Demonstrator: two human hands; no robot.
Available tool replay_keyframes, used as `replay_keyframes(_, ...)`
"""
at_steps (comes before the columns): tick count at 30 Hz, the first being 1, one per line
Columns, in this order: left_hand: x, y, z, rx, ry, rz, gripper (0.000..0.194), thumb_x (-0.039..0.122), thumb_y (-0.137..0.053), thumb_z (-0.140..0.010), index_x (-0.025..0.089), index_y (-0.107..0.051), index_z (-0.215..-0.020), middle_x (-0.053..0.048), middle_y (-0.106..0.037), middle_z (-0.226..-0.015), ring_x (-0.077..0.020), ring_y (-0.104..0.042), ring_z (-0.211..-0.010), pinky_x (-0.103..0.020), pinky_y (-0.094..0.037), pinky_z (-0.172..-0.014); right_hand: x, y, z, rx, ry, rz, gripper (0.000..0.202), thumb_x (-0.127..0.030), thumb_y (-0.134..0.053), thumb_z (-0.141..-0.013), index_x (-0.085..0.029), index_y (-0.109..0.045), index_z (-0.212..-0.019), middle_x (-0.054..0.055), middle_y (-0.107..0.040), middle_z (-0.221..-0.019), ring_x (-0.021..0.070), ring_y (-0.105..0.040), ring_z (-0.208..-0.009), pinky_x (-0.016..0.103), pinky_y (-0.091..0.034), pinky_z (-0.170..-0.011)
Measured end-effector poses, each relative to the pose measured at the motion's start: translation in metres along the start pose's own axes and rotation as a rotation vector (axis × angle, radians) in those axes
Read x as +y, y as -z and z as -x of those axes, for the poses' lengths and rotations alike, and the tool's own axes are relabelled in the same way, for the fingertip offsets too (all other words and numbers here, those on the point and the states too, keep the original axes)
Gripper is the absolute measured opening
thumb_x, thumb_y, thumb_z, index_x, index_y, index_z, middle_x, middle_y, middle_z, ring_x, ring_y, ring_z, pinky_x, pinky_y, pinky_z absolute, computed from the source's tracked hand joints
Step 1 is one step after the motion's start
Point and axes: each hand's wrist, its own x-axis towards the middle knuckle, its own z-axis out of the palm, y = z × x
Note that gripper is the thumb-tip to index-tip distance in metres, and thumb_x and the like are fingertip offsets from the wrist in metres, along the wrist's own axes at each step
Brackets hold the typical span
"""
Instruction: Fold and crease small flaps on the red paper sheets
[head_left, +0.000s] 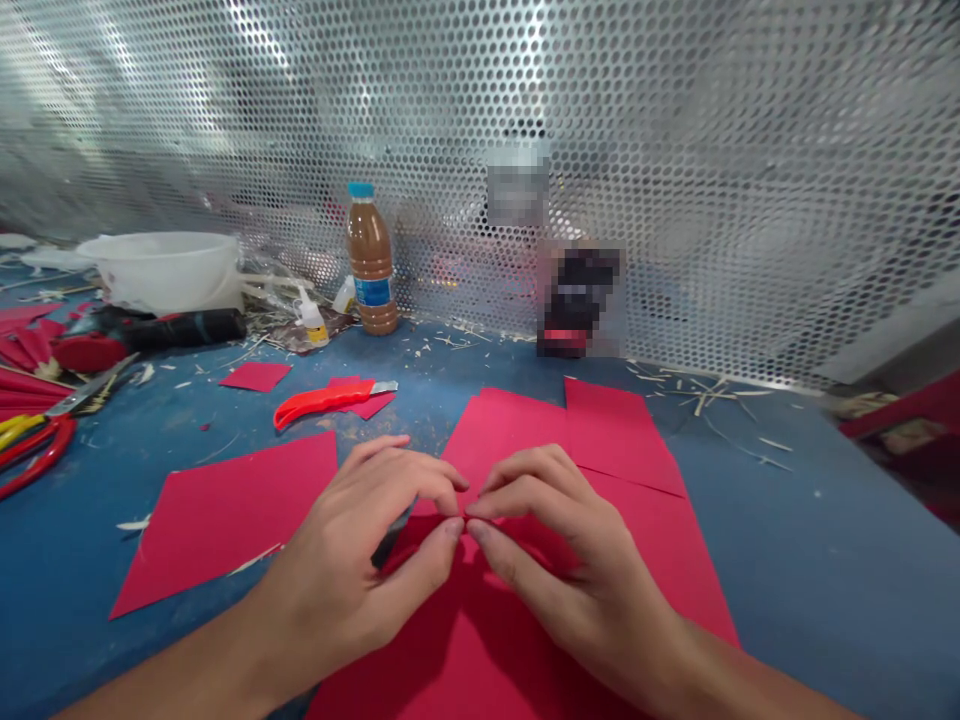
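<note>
Between both hands, low in the middle of the head view, a small piece of red paper is pinched, partly hidden by the fingers. My left hand grips it with thumb and fingertips from the left. From the right, my right hand pinches it the same way, the two thumbs almost touching. Large red sheets lie under and behind the hands. Left of them rests a separate red sheet. A red utility knife with its blade out lies beyond my left hand, over a small red scrap.
A brown-filled bottle and a small glue bottle stand near the perforated metal panel. At left are a white basin, a dark power tool and red-handled scissors. A blurred phone-like object leans against the panel.
</note>
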Motion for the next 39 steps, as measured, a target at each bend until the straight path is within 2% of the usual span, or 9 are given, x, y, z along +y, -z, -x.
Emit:
replay_keyframes(7, -0.009, 0.006, -0.006, -0.012, -0.076, -0.051, 0.017, 0.008, -0.057, -0.097, 0.025, -0.059, -0.102, 0.004, -0.073, -0.104, -0.0153, -0.068, -0.105, -0.039, -0.036, -0.113, 0.004, 0.001, 0.001, 0.087, -0.006, 0.002, 0.015, -0.008, -0.067, -0.096, -0.023, -0.070, -0.095, 0.002, -0.065, -0.095, 0.0183, -0.062, -0.092, 0.033, -0.050, -0.082)
replay_keyframes(13, -0.015, 0.015, -0.006, 0.069, 0.003, -0.060, 0.017, 0.007, -0.055, -0.095, 0.024, -0.055, -0.097, 0.000, -0.066, -0.104, -0.0186, -0.060, -0.105, -0.037, -0.043, -0.099, 0.007, -0.001, 0.001, 0.139, -0.041, 0.060, 0.013, -0.012, -0.066, -0.098, -0.022, -0.066, -0.090, 0.002, -0.063, -0.093, 0.0195, -0.061, -0.090, 0.035, -0.049, -0.080)
replay_keyframes(17, -0.004, 0.009, 0.002, 0.013, 0.019, 0.085, 0.027, 0.002, -0.052, -0.089, 0.024, -0.050, -0.105, -0.003, -0.057, -0.111, -0.0201, -0.055, -0.110, -0.037, -0.045, -0.097, 0.005, -0.003, 0.005, 0.064, 0.074, 0.148, 0.014, -0.007, -0.065, -0.097, -0.020, -0.066, -0.095, 0.004, -0.065, -0.096, 0.0199, -0.057, -0.091, 0.036, -0.047, -0.080)
replay_keyframes(22, 0.005, -0.007, 0.010, -0.061, 0.156, 0.306, 0.028, 0.000, -0.046, -0.086, 0.026, -0.042, -0.096, 0.001, -0.052, -0.095, -0.0173, -0.052, -0.087, -0.032, -0.047, -0.076, 0.001, -0.007, 0.010, 0.037, 0.311, 0.319, 0.019, 0.001, -0.063, -0.094, -0.017, -0.068, -0.096, 0.006, -0.069, -0.095, 0.0217, -0.056, -0.092, 0.038, -0.044, -0.080)
replay_keyframes(25, 0.003, -0.010, 0.010, -0.096, 0.235, 0.321, 0.027, 0.002, -0.046, -0.085, 0.027, -0.042, -0.095, 0.002, -0.052, -0.092, -0.0176, -0.052, -0.086, -0.031, -0.046, -0.073, 0.002, -0.009, 0.011, 0.043, 0.361, 0.341, 0.021, 0.004, -0.063, -0.091, -0.017, -0.068, -0.094, 0.006, -0.070, -0.095, 0.0212, -0.056, -0.094, 0.037, -0.043, -0.082)
replay_keyframes(33, 0.003, -0.009, 0.010, -0.147, 0.300, 0.317, 0.026, 0.004, -0.045, -0.085, 0.027, -0.043, -0.096, 0.001, -0.052, -0.094, -0.0179, -0.053, -0.088, -0.031, -0.046, -0.074, 0.002, -0.007, 0.012, 0.068, 0.345, 0.311, 0.022, 0.003, -0.061, -0.092, -0.017, -0.068, -0.096, 0.004, -0.071, -0.093, 0.0206, -0.056, -0.093, 0.037, -0.042, -0.082)
replay_keyframes(39, -0.024, 0.000, 0.002, -0.111, 0.340, 0.253, 0.024, 0.005, -0.046, -0.087, 0.026, -0.042, -0.097, 0.001, -0.049, -0.093, -0.0172, -0.051, -0.087, -0.031, -0.044, -0.075, 0.001, -0.004, 0.011, 0.090, 0.228, 0.248, 0.016, -0.003, -0.061, -0.098, -0.019, -0.063, -0.094, 0.003, -0.067, -0.092, 0.0188, -0.054, -0.086, 0.037, -0.039, -0.078)
